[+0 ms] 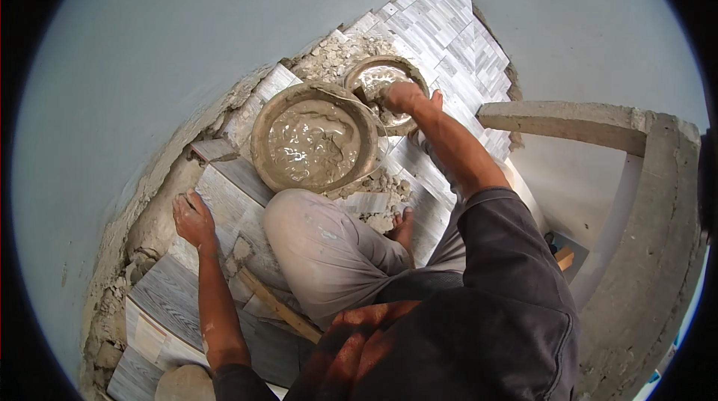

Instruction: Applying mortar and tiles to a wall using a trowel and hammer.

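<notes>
My right hand point(404, 98) reaches into a smaller round bucket point(416, 74) of wet grey mortar. Its fingers are closed around what looks like a trowel point(368, 94), whose dark, mortar-coated blade shows beside the hand; the handle is hidden in the grip. Close by stands a larger bucket point(262, 128) with a wire handle, filled with wet, shiny mortar point(314, 143). My left hand point(194, 220) hovers over the floor near the broken wall edge, empty, with fingers loosely bent and apart. Both hands have mortar smears on them.
Grey wood-look tiles point(449, 19) cover the floor. Rubble point(336, 53) lies behind the buckets, with more crumbs in front of them. A wooden strip point(273, 302) rests by my left knee. A concrete beam point(568, 118) stands at right; the wall's lower edge point(217, 120) is ragged.
</notes>
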{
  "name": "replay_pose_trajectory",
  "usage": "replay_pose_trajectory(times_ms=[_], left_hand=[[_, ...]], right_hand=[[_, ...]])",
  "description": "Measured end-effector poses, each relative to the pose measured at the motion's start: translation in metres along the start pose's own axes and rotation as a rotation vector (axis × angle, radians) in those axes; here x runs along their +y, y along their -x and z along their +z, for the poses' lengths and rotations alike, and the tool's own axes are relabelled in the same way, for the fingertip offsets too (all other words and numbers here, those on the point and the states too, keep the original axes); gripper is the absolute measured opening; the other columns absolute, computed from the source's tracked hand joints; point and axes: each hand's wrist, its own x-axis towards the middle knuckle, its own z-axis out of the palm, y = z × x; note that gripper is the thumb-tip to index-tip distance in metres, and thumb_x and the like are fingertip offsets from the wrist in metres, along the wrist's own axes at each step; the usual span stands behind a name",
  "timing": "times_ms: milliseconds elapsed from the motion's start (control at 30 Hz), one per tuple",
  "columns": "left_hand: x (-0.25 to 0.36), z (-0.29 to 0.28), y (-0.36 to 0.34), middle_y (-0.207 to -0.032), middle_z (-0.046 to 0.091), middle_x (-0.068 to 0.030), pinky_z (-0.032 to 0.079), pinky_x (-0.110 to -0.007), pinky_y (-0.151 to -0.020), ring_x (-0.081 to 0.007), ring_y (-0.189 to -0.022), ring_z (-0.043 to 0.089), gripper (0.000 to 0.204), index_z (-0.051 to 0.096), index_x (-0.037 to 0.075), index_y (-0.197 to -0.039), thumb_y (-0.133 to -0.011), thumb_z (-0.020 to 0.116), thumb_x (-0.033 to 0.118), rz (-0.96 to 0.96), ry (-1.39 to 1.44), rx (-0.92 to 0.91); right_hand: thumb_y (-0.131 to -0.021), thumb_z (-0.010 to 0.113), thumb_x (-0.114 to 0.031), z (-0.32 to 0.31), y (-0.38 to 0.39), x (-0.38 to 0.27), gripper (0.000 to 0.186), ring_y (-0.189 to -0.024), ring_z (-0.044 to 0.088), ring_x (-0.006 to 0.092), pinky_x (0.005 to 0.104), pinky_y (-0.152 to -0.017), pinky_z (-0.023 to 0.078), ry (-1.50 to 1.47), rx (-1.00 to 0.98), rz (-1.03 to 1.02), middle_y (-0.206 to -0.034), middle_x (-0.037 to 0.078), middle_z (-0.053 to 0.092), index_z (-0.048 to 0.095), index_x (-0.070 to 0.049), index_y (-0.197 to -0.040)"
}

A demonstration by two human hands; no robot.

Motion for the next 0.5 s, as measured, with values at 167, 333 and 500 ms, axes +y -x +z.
replay_pose_trajectory(times_ms=[167,333,500], left_hand=[[-0.001,0.000,0.002,-0.082,0.057,-0.0196,0.046,-0.048,-0.067,-0.0403,-0.078,0.058,0.036,0.056,-0.001,-0.078,-0.096,0.049,0.029,-0.015,0.021,-0.014],[-0.002,0.000,0.001,-0.084,0.058,-0.0192,0.046,-0.048,-0.068,-0.0402,-0.079,0.058,0.035,0.056,-0.001,-0.078,-0.096,0.049,0.029,-0.001,0.016,-0.011],[-0.003,0.001,0.001,-0.084,0.058,-0.0186,0.046,-0.047,-0.069,-0.0397,-0.080,0.059,0.034,0.056,0.000,-0.080,-0.096,0.049,0.028,-0.014,0.005,-0.032]], right_hand=[[-0.090,0.053,-0.038,0.032,0.006,0.068,0.038,-0.098,0.065,0.0338,0.0417,-0.085,0.052,-0.300,0.129,-0.073,-0.108,0.016,0.067,0.068,-0.011,-0.112],[-0.092,0.055,-0.039,0.048,0.044,0.095,0.038,-0.088,0.063,0.0287,0.0382,-0.078,0.051,-0.488,0.144,0.010,-0.103,0.013,0.068,0.065,-0.012,-0.118],[-0.092,0.060,-0.033,0.036,0.077,0.109,0.032,-0.066,0.059,0.0176,0.0333,-0.063,0.050,-0.468,0.244,-0.081,-0.090,0.010,0.071,0.067,-0.010,-0.114]])
